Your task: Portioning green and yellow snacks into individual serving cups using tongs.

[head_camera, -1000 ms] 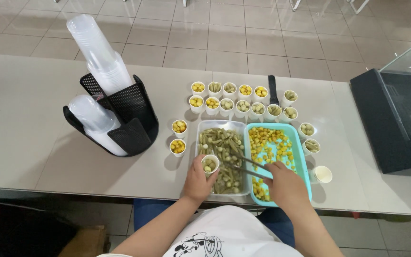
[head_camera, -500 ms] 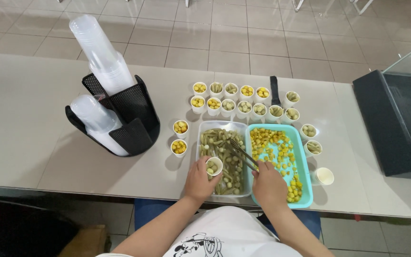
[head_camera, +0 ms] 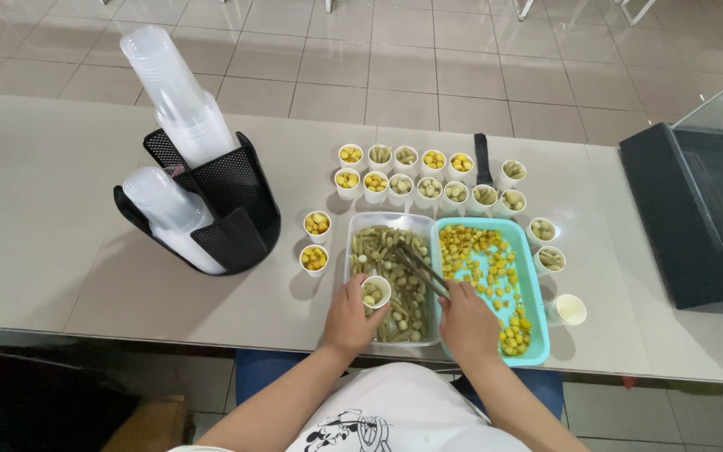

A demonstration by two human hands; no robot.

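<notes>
My left hand [head_camera: 351, 316] holds a small white paper cup [head_camera: 376, 292] with a few green pieces in it, over the near end of a clear tray [head_camera: 353, 237] of green vegetable pieces. My right hand [head_camera: 468, 322] grips metal tongs [head_camera: 420, 267] whose tips reach into the green pieces in that tray. Beside it on the right lies a teal tray [head_camera: 536, 311] of yellow round pieces.
Several small filled cups [head_camera: 429, 186] stand in rows behind the trays, two more [head_camera: 315, 241] to the left and others on the right, with an empty cup [head_camera: 569, 309]. A black mesh holder [head_camera: 224, 205] with clear lid stacks stands left. A black box [head_camera: 696, 213] sits right.
My right hand has moved left with the tongs, from over the teal tray to the clear tray of green pieces. My left hand has kept the cup in place.
</notes>
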